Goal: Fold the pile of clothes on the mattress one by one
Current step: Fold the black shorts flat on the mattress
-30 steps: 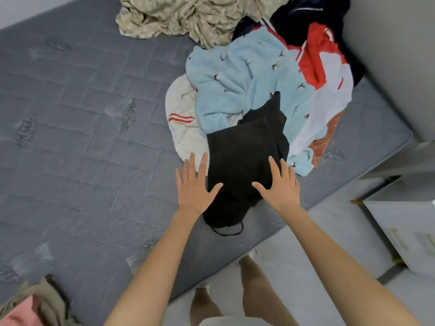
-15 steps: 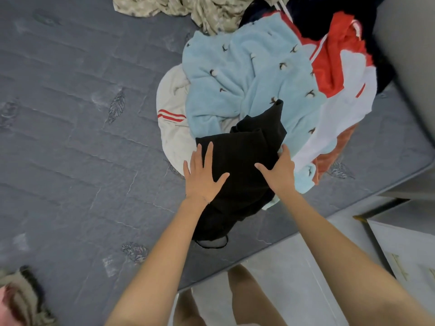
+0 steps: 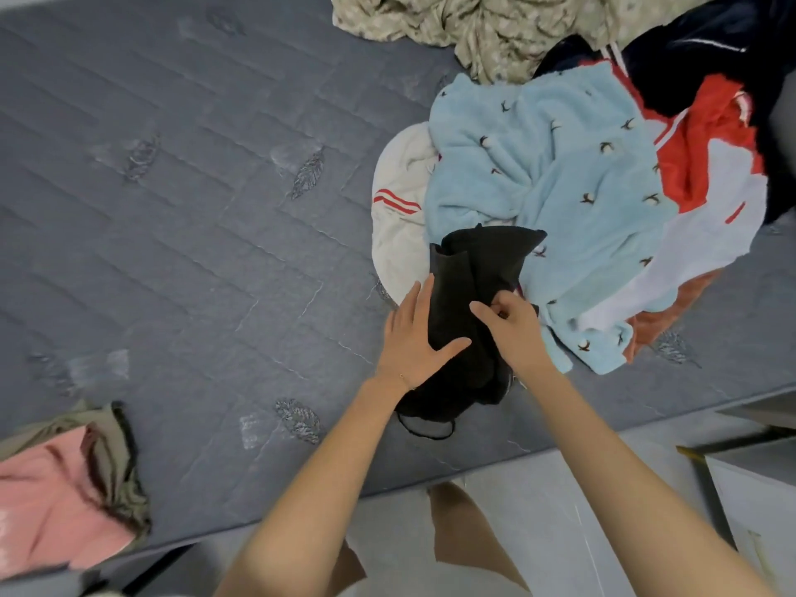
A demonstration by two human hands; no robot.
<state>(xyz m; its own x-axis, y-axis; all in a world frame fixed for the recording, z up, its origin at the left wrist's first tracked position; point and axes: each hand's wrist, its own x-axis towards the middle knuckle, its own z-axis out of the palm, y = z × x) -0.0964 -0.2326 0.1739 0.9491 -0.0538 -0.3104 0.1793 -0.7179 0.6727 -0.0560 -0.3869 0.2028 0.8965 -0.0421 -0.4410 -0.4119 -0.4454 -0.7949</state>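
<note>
A black garment (image 3: 478,273) lies at the near edge of the clothes pile on the grey quilted mattress (image 3: 194,230). My left hand (image 3: 411,333) lies on its left side with straight fingers, the thumb over the cloth. On the garment's right side my right hand (image 3: 510,327) pinches a fold with curled fingers. Behind it the pile holds a light blue fleece (image 3: 555,187) with small bird marks, a cream piece with red stripes (image 3: 398,217), and a red and white jacket (image 3: 710,174).
A crumpled beige floral cloth (image 3: 482,23) lies at the far edge of the mattress. Pink and olive clothes (image 3: 64,489) sit at the near left corner. A white cabinet (image 3: 758,489) stands on the floor to the right. My legs show below the mattress edge.
Both hands moved onto the black garment. My right hand went from flat to pinching the cloth, and the garment's top has bunched up. The camera shifted so the pile sits further right.
</note>
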